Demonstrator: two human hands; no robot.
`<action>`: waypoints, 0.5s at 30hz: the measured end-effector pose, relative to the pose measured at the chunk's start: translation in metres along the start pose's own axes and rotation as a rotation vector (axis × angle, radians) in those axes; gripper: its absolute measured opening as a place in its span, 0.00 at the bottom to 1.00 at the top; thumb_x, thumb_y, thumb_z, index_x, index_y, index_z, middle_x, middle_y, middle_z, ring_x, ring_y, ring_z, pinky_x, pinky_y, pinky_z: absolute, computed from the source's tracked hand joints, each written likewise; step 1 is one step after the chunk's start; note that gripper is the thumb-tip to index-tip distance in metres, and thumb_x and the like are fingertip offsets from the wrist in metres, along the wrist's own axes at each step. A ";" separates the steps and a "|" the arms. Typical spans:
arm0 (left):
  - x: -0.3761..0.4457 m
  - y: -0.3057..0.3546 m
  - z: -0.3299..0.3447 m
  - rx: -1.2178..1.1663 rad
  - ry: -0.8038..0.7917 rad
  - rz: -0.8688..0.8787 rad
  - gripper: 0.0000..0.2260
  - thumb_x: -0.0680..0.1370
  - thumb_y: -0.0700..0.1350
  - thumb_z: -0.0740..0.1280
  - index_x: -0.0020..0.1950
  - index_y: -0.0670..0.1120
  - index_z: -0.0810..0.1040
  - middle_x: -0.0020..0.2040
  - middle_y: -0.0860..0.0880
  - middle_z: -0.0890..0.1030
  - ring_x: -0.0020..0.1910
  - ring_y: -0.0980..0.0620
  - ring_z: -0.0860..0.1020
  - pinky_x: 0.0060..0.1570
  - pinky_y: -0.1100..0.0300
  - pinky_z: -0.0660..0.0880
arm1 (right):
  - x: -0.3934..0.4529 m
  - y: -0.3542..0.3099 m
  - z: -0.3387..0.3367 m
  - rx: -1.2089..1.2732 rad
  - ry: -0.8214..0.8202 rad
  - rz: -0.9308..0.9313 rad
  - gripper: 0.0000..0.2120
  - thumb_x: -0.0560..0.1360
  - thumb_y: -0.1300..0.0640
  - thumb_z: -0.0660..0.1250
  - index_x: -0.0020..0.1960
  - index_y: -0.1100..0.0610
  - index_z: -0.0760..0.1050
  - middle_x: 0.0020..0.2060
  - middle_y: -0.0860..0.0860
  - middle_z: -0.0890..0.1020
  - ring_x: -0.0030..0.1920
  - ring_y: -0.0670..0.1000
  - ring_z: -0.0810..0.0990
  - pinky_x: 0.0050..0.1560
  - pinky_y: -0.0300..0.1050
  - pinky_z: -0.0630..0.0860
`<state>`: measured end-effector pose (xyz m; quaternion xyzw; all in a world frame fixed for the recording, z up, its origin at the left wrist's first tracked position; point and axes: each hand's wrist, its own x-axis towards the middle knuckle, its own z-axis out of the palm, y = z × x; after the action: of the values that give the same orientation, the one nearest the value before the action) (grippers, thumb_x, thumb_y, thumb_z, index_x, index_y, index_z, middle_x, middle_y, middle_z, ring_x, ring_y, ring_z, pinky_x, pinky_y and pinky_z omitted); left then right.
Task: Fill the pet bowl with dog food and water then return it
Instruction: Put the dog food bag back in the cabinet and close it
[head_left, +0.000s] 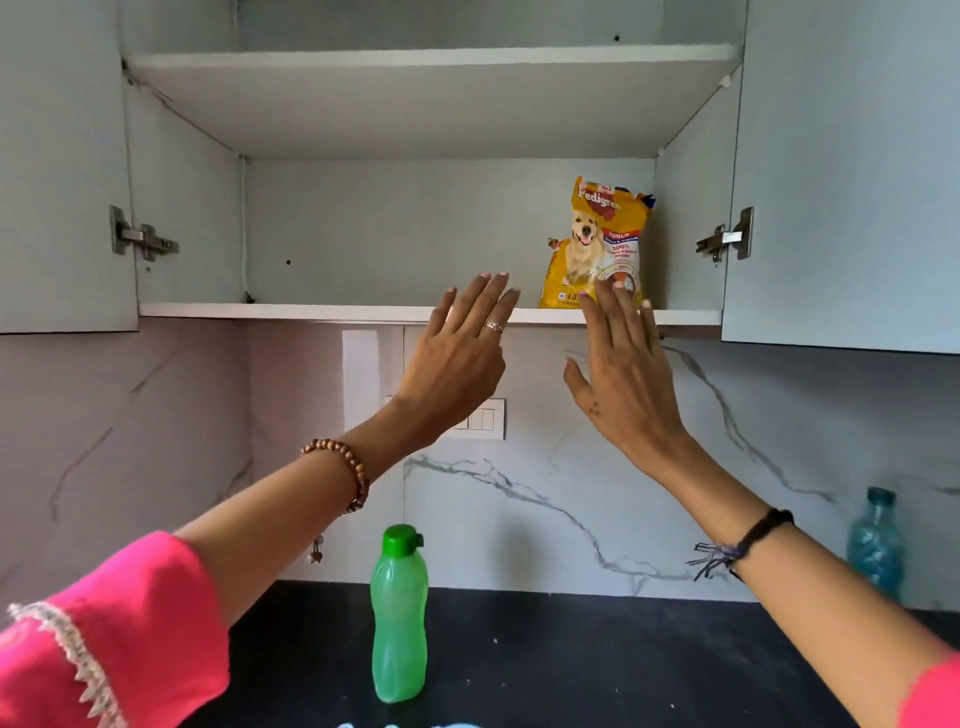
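A yellow dog food bag (592, 234) stands upright at the right end of the open cabinet's lower shelf (311, 312). My right hand (626, 379) is raised with straight fingers, its fingertips over the bag's lower front. My left hand (457, 358) is raised to the bag's left, fingers spread, holding nothing. A green water bottle (399, 616) with its cap on stands on the black counter (571, 665) below. The pet bowl is out of sight.
Both cabinet doors (62, 166) (852, 171) are swung open. The upper shelf (431, 54) shows nothing on it. A teal bottle (875, 540) stands at the counter's right back. A white switch plate (483, 418) sits on the marble backsplash behind my left hand.
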<state>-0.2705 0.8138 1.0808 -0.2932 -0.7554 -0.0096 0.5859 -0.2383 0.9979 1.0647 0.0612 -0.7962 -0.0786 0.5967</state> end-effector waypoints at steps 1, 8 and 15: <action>0.002 0.005 -0.009 -0.014 0.020 0.020 0.25 0.74 0.38 0.63 0.71 0.41 0.66 0.72 0.42 0.67 0.72 0.43 0.65 0.70 0.47 0.60 | -0.005 0.003 -0.007 -0.013 0.015 -0.006 0.30 0.73 0.56 0.68 0.71 0.65 0.63 0.71 0.63 0.66 0.71 0.62 0.64 0.70 0.61 0.61; 0.041 0.058 -0.065 0.041 0.183 0.306 0.17 0.74 0.42 0.60 0.62 0.45 0.76 0.65 0.45 0.76 0.66 0.45 0.73 0.65 0.47 0.68 | -0.022 0.035 -0.047 0.031 0.096 0.029 0.29 0.73 0.61 0.67 0.71 0.65 0.63 0.69 0.63 0.68 0.71 0.62 0.66 0.71 0.58 0.61; 0.079 0.137 -0.077 0.002 0.249 0.397 0.15 0.74 0.43 0.65 0.61 0.46 0.77 0.64 0.46 0.77 0.65 0.46 0.74 0.63 0.49 0.70 | -0.054 0.073 -0.075 -0.029 0.191 0.037 0.29 0.71 0.63 0.67 0.69 0.64 0.62 0.69 0.62 0.68 0.71 0.60 0.65 0.73 0.57 0.57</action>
<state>-0.1521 0.9341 1.1304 -0.4321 -0.6047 0.0706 0.6653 -0.1510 1.0757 1.0493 0.0452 -0.7354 -0.0728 0.6721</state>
